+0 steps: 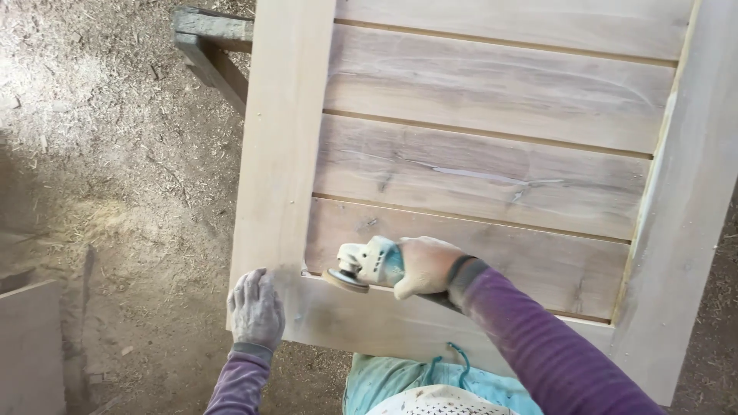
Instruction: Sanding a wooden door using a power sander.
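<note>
Right hand [427, 267] gripping grinder [363, 265]

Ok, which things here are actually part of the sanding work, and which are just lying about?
In use:
- angle grinder with sanding disc, held in the right hand
- wooden door panel, steadied at its corner by the left hand

Lying about:
- wooden trestle under the panel's far end
- board on the sawdust floor

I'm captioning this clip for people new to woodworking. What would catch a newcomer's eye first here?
First, the pale wooden door panel with horizontal slats, filling most of the view. Next, the right hand gripping a dusty angle grinder, its disc at the frame's lower left inner corner. The left hand, grey with dust, lies flat on that frame's lower left corner, above a sawdust-strewn floor.
</note>
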